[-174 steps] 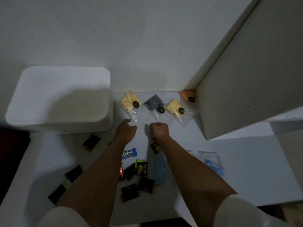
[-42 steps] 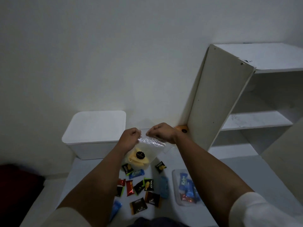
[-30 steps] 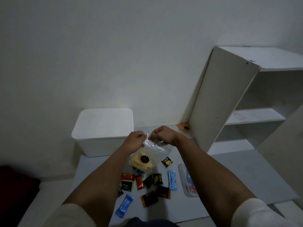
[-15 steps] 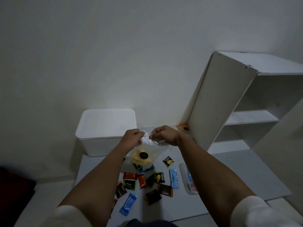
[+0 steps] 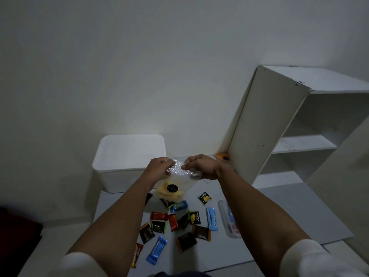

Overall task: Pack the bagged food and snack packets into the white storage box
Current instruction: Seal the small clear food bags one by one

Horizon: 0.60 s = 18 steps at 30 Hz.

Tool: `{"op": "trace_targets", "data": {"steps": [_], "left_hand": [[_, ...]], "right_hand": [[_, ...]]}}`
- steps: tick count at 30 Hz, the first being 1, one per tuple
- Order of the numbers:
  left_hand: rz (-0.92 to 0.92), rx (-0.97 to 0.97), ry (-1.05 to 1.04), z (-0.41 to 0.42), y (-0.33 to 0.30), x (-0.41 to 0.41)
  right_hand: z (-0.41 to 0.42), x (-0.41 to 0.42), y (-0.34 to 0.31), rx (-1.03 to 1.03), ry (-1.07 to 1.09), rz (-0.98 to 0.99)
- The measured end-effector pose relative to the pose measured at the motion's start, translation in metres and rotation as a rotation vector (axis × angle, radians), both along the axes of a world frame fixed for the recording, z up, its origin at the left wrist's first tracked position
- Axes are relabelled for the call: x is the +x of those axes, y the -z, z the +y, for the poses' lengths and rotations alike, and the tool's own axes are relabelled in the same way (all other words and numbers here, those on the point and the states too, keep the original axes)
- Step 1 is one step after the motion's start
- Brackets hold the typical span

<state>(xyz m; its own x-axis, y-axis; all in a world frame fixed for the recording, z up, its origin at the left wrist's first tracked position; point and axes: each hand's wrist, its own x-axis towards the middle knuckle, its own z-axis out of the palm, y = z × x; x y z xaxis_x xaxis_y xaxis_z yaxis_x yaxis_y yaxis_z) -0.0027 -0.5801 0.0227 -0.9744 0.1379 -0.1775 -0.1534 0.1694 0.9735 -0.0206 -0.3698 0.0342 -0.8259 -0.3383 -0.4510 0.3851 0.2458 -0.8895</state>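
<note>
A clear bag of yellow chips (image 5: 169, 191) with a round black sticker hangs in the air above the floor mat. My left hand (image 5: 158, 169) pinches its top edge at the left. My right hand (image 5: 201, 166) pinches the same edge at the right. The white storage box (image 5: 127, 168) stands behind my left hand against the wall, its lid on. Several small snack packets (image 5: 179, 220) in black, red, orange and blue lie scattered on the mat below the bag. An orange bag (image 5: 222, 156) lies by the foot of the shelf.
A white shelf unit (image 5: 265, 140) stands at the right, its side panel close to my right hand. A clear plastic pouch with blue items (image 5: 229, 220) lies on the grey mat (image 5: 289, 212) at the right. A dark red object (image 5: 18, 232) sits at the far left.
Both hands lifted the chip bag off the mat and now hold it up by its top edge. In the last second the bag and hands have barely moved.
</note>
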Motion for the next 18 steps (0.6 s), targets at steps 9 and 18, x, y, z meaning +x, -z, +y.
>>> {"op": "trace_targets", "data": {"steps": [9,18], "left_hand": [[0.046,-0.034,-0.035,0.001,-0.002,0.0],[0.0,0.037,-0.049,0.005,0.003,0.004]], "right_hand": [[0.003,0.007,0.004,0.061,0.072,0.03],[0.006,0.012,0.002,0.013,0.07,0.042]]}}
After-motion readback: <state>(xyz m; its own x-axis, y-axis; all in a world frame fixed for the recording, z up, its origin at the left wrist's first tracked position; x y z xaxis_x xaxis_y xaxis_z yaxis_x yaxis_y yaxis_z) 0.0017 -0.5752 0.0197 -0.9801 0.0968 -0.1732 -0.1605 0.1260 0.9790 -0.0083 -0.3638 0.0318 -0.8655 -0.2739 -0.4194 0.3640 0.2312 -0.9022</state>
